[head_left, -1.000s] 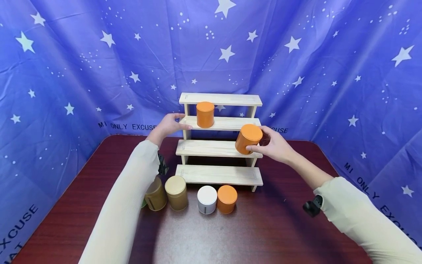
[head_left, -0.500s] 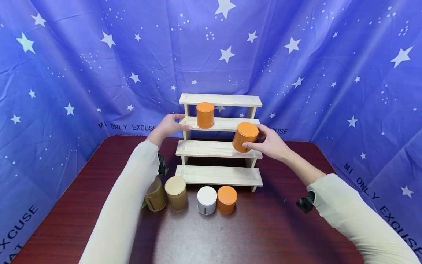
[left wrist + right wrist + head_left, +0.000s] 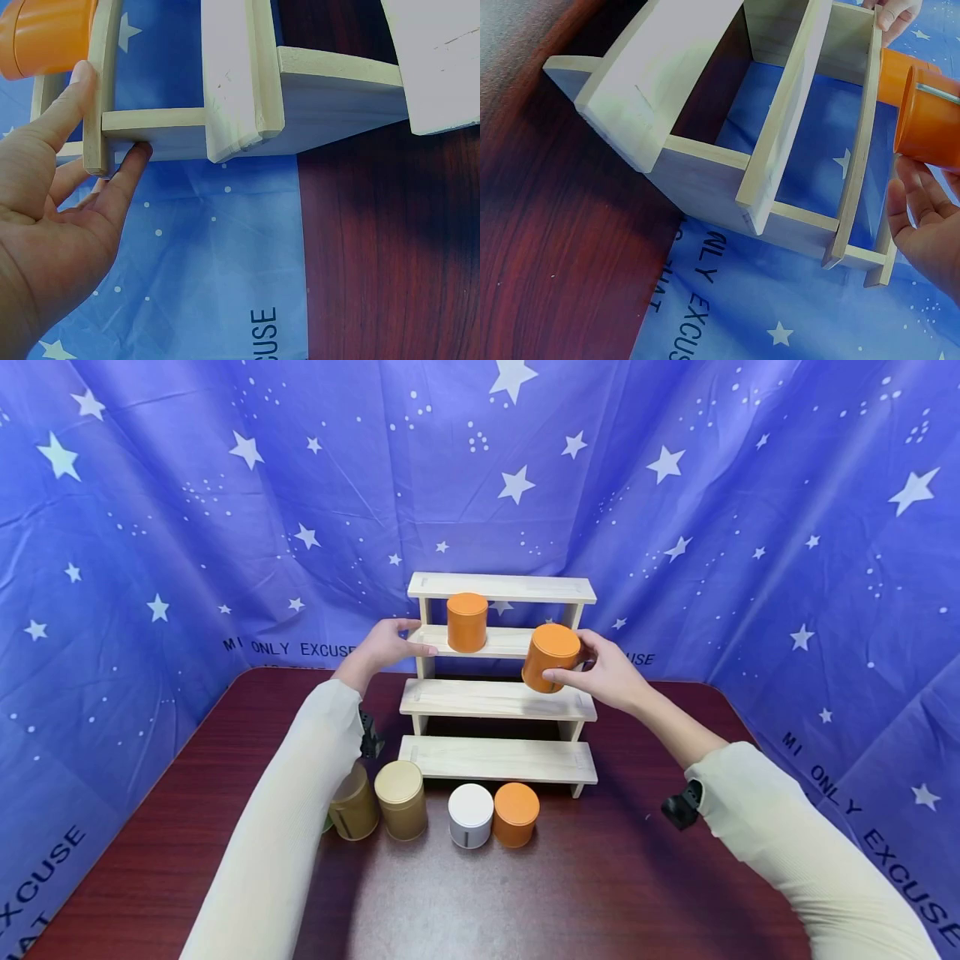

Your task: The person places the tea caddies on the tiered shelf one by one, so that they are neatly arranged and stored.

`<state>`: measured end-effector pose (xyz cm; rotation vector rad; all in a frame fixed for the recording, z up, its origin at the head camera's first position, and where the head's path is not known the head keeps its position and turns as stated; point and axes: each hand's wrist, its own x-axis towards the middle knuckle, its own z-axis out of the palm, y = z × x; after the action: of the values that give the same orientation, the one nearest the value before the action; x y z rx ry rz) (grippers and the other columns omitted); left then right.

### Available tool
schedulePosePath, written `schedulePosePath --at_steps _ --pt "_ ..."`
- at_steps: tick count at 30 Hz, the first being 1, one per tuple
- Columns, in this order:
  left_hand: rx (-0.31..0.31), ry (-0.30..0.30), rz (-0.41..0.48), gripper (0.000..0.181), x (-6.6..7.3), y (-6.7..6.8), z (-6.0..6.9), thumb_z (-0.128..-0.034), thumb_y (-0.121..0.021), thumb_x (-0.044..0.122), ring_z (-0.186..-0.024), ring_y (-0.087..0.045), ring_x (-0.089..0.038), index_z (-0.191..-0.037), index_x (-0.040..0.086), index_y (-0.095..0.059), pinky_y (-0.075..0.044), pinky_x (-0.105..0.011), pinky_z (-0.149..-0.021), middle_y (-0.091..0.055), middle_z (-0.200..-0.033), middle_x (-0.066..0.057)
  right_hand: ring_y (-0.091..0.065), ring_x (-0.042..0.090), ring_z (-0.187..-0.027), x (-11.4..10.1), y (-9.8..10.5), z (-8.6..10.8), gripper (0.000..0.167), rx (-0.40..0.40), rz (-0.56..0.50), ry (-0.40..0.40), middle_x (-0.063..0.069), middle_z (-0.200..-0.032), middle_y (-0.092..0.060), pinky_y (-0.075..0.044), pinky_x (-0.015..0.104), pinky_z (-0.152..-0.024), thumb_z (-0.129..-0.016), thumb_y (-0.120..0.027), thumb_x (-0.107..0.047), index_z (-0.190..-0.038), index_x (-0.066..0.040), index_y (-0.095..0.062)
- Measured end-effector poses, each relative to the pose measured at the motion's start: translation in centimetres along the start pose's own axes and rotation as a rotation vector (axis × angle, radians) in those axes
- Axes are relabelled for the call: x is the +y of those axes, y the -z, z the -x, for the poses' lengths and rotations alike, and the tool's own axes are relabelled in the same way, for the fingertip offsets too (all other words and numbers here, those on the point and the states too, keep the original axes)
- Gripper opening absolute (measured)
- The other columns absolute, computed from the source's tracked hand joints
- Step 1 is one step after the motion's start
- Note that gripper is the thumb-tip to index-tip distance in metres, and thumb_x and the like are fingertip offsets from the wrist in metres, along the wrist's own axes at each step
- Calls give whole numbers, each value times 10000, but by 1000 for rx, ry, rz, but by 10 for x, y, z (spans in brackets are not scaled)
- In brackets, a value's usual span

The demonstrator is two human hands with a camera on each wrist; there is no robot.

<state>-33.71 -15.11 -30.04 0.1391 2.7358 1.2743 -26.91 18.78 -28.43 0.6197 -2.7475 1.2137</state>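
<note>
In the head view my right hand (image 3: 611,671) grips an orange lidded tin (image 3: 550,660), slightly tilted, in front of the right part of the second step from the top. The right wrist view shows that held tin (image 3: 934,124) near the step, my fingers around its lower part. A second orange tin (image 3: 467,622) stands upright on that step, left of middle. At the left end of the same step, my left hand (image 3: 382,647) holds the wooden tiered shelf (image 3: 498,696). In the left wrist view the thumb (image 3: 71,101) lies on the board and fingers reach below it.
On the dark red table (image 3: 600,893), before the shelf, stand a white tin (image 3: 471,817), another orange tin (image 3: 516,815) and two gold tins (image 3: 402,802). A bit of green (image 3: 327,823) shows beside my left sleeve. A blue starred curtain (image 3: 300,485) hangs behind.
My right hand has moved left and upward with the orange tin, from the third step's level toward the second from the top. The left hand has stayed at the shelf's edge.
</note>
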Motion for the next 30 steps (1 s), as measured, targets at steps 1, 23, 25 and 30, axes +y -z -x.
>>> schedulePosePath --at_steps 1,23,25,30 --pt "0 1 1 768 0 0 0 -791 -741 371 -1411 -255 -305 -1426 108 -398 -259 -474 -1141 -327 -1508 -131 -572 208 -919 -1 0 -1 638 6 -1 -5 75 -1115 -605 -477 315 -726 -775 -751 -360 -1306 -126 -485" --pt "-8 23 10 751 0 0 0 -801 -735 354 -1408 -260 -309 -1429 122 -395 -267 -482 -1135 -319 -1511 -133 -566 237 -1004 -8 -3 -21 688 17 25 -71 92 -1180 -580 -491 360 -788 -770 -739 -432 -1321 -122 -467" --pt "-8 26 13 751 0 1 -1 -799 -736 356 -1407 -262 -307 -1429 126 -397 -271 -483 -1133 -318 -1512 -130 -566 235 -1002 -9 -4 -23 692 18 21 -75 89 -1178 -580 -492 374 -801 -765 -742 -435 -1321 -129 -468" --pt "-8 26 8 756 0 1 -1 -796 -737 363 -1408 -261 -304 -1430 129 -396 -272 -480 -1134 -314 -1515 -127 -573 236 -994 -10 -5 -26 697 27 21 -75 96 -1166 -588 -491 382 -823 -761 -750 -423 -1326 -125 -469"
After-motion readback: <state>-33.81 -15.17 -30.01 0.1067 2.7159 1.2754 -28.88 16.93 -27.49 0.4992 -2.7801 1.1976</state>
